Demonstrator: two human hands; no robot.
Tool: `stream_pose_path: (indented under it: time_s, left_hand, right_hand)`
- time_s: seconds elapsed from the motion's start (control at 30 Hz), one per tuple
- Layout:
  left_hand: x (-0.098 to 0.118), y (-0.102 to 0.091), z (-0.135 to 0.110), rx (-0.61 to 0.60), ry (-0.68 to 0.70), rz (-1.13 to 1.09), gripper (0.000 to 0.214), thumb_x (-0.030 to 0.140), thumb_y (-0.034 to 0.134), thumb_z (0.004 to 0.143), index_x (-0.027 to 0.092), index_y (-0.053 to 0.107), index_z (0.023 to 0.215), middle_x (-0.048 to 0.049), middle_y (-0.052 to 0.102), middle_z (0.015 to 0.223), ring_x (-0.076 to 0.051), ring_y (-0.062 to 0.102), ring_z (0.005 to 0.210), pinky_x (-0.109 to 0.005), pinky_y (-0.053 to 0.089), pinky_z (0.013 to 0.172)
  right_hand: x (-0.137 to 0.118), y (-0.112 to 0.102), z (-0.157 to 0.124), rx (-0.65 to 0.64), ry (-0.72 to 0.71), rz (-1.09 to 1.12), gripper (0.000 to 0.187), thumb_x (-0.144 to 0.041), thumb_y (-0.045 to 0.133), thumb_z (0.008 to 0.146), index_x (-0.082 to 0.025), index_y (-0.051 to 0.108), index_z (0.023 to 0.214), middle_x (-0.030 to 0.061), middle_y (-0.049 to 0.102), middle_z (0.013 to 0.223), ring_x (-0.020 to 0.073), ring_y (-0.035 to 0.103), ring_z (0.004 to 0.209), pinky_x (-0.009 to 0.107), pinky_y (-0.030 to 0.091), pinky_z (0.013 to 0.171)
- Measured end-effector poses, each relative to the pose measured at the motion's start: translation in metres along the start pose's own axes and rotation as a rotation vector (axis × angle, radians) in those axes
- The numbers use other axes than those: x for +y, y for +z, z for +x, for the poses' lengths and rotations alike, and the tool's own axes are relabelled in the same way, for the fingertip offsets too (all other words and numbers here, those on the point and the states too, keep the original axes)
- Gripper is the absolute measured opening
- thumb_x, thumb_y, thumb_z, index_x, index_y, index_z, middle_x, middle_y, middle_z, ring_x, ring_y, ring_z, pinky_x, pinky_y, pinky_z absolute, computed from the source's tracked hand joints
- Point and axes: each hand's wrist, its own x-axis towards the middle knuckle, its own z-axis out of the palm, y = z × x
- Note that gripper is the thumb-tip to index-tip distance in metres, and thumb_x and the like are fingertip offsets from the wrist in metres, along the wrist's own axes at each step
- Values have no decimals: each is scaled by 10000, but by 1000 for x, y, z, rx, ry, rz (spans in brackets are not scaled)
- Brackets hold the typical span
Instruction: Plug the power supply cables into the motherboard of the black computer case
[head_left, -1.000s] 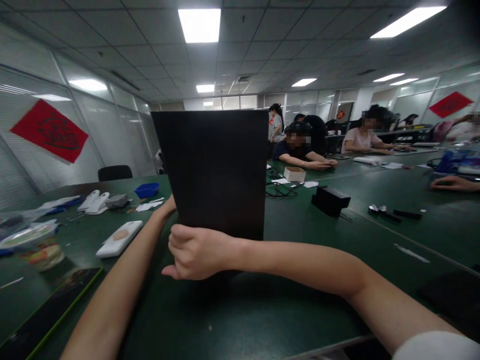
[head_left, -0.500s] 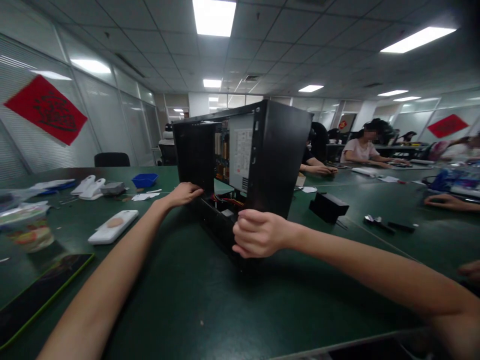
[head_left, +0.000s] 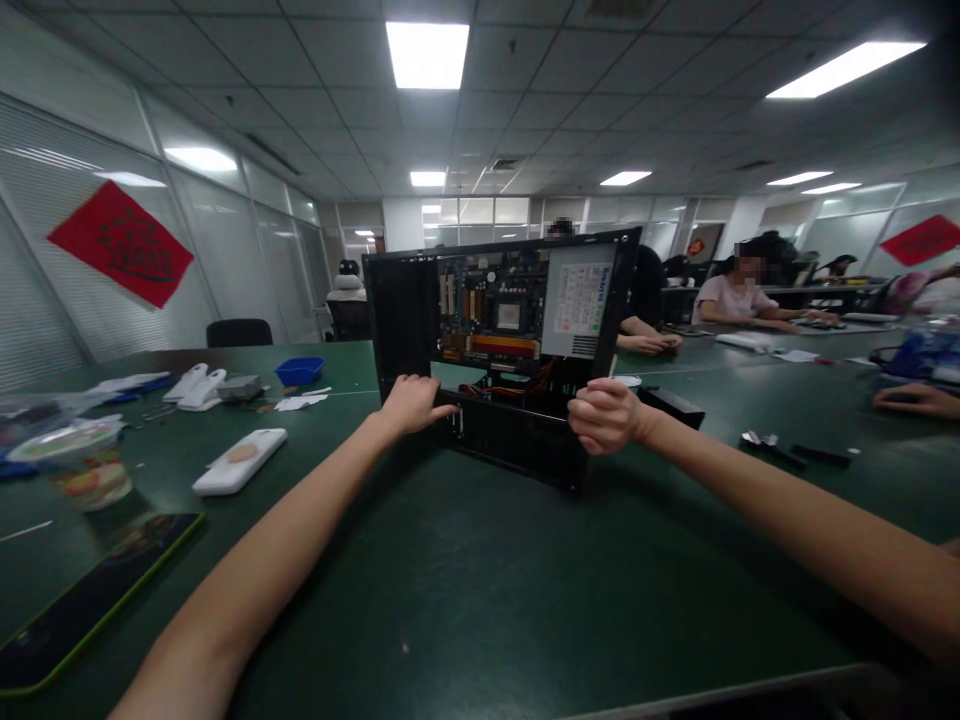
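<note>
A black computer case [head_left: 405, 310] stands upright on the green table [head_left: 480, 590], its open side facing me. Inside I see a motherboard [head_left: 491, 310], a silver power supply [head_left: 581, 312] and red and orange cables. My left hand [head_left: 411, 402] rests on the case's lower left edge with fingers curled over it. My right hand [head_left: 607, 415] is closed around the case's lower right corner.
To the left lie a white device [head_left: 240, 460], a blue tray [head_left: 298, 371], white parts, a plastic cup [head_left: 71, 465] and a dark tablet with a green rim [head_left: 82, 605]. A black box [head_left: 679, 408] and small tools lie to the right. Other people sit at the far tables.
The case has been turned from its closed side panel facing me to its open side facing me. Both hands have shifted with it to the lower corners.
</note>
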Motion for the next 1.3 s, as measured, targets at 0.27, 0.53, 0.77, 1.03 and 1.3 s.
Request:
stream_pose_path:
  time_s: [0.27,0.53,0.77,1.03,1.3]
  left_hand:
    - [7,-15,3,-151,-75,40,714,727,406,942,85,687,1077,-228,723,1078,-374,676,1060,-431,488,881]
    - [20,-49,-4,-349,-175,74,651,636,425,981,69,730,1077,-245,730,1095,-397,693,1053,-496,519,913]
    - [5,-65,-6,-498,-95,76,560,548,472,978,78,693,1188,-248,717,1159,-397,695,1062,-427,549,837]
    - [-5,-74,-8,-530,-53,37,533,547,491,962,102,704,1163,-234,733,1105,-381,712,980,-407,536,787]
    - [-8,-89,-10,-613,-65,-24,576,593,475,958,135,696,1226,-202,708,1228,-348,691,1067,-374,531,816]
  right_hand:
    - [-45,-24,66,-459,489,-141,401,-446,548,969,-163,721,744,98,661,783,244,539,819,427,344,968]
    - [-25,32,46,-468,488,-24,459,-396,471,1017,-146,700,708,88,685,683,178,533,635,364,253,712]
    - [-5,76,29,-568,571,140,527,-474,392,1027,-153,732,783,115,726,708,185,581,649,357,263,727]
    - [-6,81,31,-575,682,213,521,-493,411,996,-146,743,794,147,745,765,216,621,707,364,301,770]
    - [-4,71,48,-747,666,204,617,-547,325,1029,-140,742,823,147,754,790,228,661,732,364,331,771]
